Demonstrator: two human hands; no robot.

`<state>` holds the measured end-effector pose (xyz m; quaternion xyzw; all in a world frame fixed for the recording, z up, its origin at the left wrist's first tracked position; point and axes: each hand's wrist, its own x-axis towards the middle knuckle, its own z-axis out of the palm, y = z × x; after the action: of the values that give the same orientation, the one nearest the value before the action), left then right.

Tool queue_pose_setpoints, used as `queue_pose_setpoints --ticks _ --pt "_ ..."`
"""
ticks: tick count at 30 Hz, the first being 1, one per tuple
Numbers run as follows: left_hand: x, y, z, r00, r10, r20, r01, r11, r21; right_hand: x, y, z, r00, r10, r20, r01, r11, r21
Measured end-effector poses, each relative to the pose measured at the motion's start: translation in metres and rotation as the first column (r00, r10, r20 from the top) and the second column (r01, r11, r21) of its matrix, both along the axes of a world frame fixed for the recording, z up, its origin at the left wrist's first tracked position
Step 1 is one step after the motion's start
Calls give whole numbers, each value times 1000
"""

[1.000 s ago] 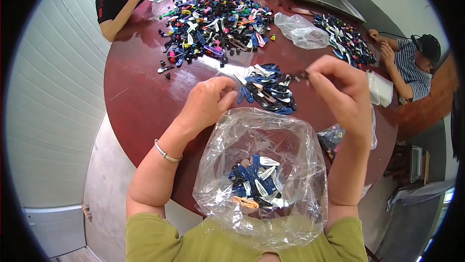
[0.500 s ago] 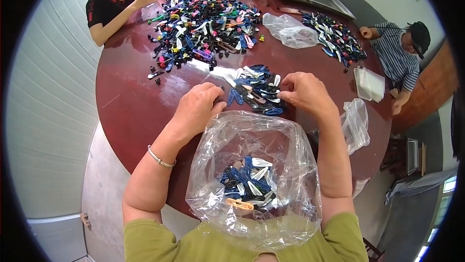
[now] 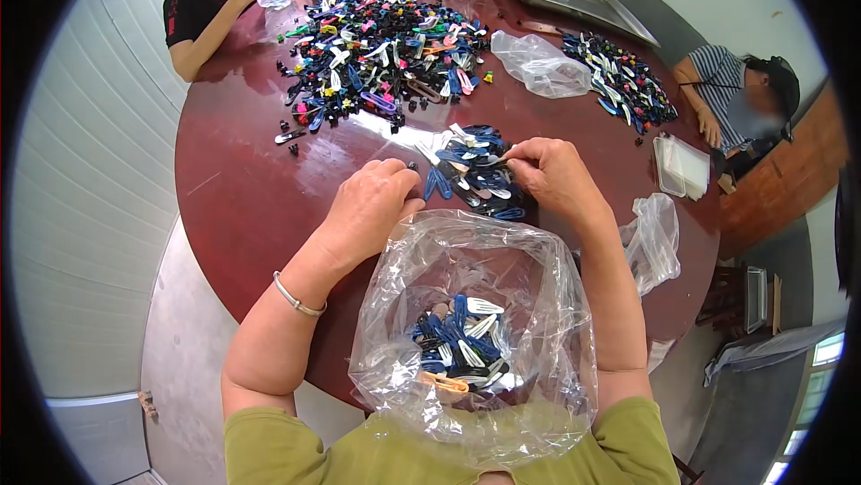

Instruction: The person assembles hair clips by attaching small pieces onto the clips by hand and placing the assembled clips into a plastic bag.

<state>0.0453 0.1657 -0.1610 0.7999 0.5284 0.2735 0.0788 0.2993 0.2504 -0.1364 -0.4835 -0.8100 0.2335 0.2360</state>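
A small pile of blue, black and white hair clips [image 3: 475, 171] lies on the dark red table. At its right edge my right hand [image 3: 556, 175] pinches a clip with thumb and forefinger. Left of the pile, my left hand [image 3: 372, 202] rests curled near the mouth of the bag, with a small dark piece at its fingertips. A clear plastic bag [image 3: 560, 323] stands open in front of my body. Inside it lie more blue, white and black clips [image 3: 462, 332] and an orange clip [image 3: 446, 384].
A large mixed heap of clips [image 3: 381, 54] covers the table's far side, with another heap [image 3: 623, 77] at the right. Empty plastic bags [image 3: 541, 65], a clear tray [image 3: 682, 166] and a metal tray [image 3: 583, 0] lie around. Two other people sit at the far left and right.
My right hand has come from the raised position at the right down to the small pile and taken hold of a clip. The person at the right has leaned over and moved their arms.
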Motion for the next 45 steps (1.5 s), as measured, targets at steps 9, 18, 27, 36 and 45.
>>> queue_pose_setpoints --ticks 9,18,27,36,45 --pt "0 0 0 1000 -1 5 1 1000 -3 7 -9 30 989 -4 -151 -7 997 -74" --pt "0 0 -1 1000 -4 -15 4 1000 5 9 -91 117 677 542 -498 -496 836 235" --pt "-1 0 1 1000 -12 -24 12 1000 -8 2 -13 25 1000 16 -1 -16 991 136" --pt "-1 0 -1 999 -17 -30 17 1000 -5 -4 -3 -5 951 -100 294 70 991 112" --pt "-1 -2 1 998 -30 -52 30 1000 -2 -3 -31 55 926 6 -378 -31 998 -60"
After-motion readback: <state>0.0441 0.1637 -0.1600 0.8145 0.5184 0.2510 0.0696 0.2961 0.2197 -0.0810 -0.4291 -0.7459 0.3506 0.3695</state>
